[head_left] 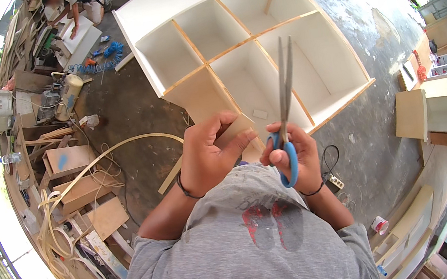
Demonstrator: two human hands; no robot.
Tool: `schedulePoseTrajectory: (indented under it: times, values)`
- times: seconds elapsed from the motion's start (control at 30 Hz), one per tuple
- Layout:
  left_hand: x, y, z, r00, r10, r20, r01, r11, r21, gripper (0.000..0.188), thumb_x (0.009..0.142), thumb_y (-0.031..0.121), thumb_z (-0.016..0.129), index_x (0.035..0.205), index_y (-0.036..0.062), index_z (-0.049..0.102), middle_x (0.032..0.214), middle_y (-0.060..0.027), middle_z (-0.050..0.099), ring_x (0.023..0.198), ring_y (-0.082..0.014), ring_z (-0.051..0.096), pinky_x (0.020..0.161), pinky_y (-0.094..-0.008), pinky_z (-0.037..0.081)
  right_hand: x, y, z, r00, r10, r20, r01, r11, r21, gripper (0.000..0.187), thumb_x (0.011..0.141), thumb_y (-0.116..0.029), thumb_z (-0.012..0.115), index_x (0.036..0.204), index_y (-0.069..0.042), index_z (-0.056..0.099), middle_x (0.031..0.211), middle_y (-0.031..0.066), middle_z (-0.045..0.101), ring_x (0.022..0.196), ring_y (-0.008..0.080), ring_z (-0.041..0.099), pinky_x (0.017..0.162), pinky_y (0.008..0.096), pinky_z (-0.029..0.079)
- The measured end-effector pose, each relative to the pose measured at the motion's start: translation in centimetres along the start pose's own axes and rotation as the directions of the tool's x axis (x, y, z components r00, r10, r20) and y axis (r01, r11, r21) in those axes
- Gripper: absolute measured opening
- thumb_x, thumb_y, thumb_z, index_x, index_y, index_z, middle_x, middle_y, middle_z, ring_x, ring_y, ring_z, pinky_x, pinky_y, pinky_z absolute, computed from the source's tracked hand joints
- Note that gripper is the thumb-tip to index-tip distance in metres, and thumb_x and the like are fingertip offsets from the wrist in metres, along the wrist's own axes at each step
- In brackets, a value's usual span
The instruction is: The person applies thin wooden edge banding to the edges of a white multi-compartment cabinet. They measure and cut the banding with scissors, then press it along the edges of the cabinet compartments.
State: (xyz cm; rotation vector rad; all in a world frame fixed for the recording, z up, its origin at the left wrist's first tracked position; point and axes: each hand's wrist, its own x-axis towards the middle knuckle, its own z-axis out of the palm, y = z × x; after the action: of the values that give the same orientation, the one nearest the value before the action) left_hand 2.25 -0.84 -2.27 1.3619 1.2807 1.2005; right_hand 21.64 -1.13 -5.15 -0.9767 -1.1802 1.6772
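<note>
My right hand point(300, 154) grips a pair of blue-handled scissors point(285, 105), blades together and pointing up and away. My left hand point(208, 153) pinches the end of a thin tan edge-banding strip point(237, 133) between thumb and fingers, right beside the scissors. The strip runs down left past my wrist and curves off across the floor point(121, 145). Behind both hands lies a white cabinet point(244, 39) with several open compartments and bare wooden front edges.
Wood offcuts, boards and coiled strip point(80, 194) pile along the left. A compressor point(63, 96) and blue coiled hose point(109, 55) sit at upper left, where another person point(73, 6) works on a white panel. White boxes point(436, 109) stand at right; a power strip point(335, 182) lies on the concrete.
</note>
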Motion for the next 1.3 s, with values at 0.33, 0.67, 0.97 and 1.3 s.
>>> schedulePoseTrajectory:
  times: [0.33, 0.67, 0.97, 1.3]
  values:
    - [0.3, 0.0, -0.1, 0.983, -0.16, -0.092, 0.113, 0.917, -0.382, 0.019, 0.087, 0.009, 0.07, 0.091, 0.003, 0.052, 0.078, -0.0021, 0.061, 0.062, -0.0031, 0.054, 0.051, -0.0185, 0.045, -0.4, 0.3, -0.7, 1.0, 0.022, -0.013, -0.022, 1.0, 0.005, 0.06, 0.08, -0.027, 0.08, 0.124, 0.003, 0.05, 0.082, 0.006, 0.062, 0.075, 0.0114, 0.061, 0.065, 0.0233, 0.049]
    - [-0.2, -1.0, -0.4, 0.991, -0.135, -0.014, 0.102, 0.807, -0.582, 0.024, 0.096, 0.025, 0.058, 0.101, 0.0028, 0.051, 0.084, -0.0018, 0.053, 0.067, -0.007, 0.046, 0.063, -0.0222, 0.04, -0.1, -0.5, 0.3, 0.992, -0.119, 0.03, 0.122, 0.972, -0.201, 0.061, 0.073, -0.016, 0.084, 0.12, 0.001, 0.049, 0.083, 0.0081, 0.063, 0.079, 0.0131, 0.064, 0.067, 0.0262, 0.052]
    - [-0.9, -1.2, 1.6, 0.988, -0.083, -0.127, 0.009, 0.865, -0.502, 0.03, 0.095, 0.022, 0.053, 0.117, 0.0028, 0.048, 0.089, -0.0018, 0.051, 0.076, -0.0088, 0.046, 0.071, -0.0266, 0.041, 1.2, -1.9, 3.1, 0.884, -0.353, 0.305, 0.449, 0.467, -0.762, 0.055, 0.068, -0.017, 0.083, 0.113, -0.002, 0.055, 0.096, 0.0138, 0.065, 0.086, 0.0287, 0.065, 0.073, 0.0353, 0.054]
    - [-0.1, -5.8, -0.8, 0.939, -0.236, -0.252, -0.099, 0.517, -0.85, 0.034, 0.083, 0.009, 0.048, 0.116, -0.0008, 0.051, 0.092, -0.0053, 0.05, 0.077, -0.0137, 0.046, 0.078, -0.0305, 0.042, 4.7, 1.9, -0.9, 0.891, -0.435, 0.129, 0.453, 0.838, -0.304, 0.027, 0.098, -0.019, 0.052, 0.11, 0.004, 0.061, 0.112, 0.0147, 0.065, 0.094, 0.0246, 0.065, 0.081, 0.0353, 0.053]
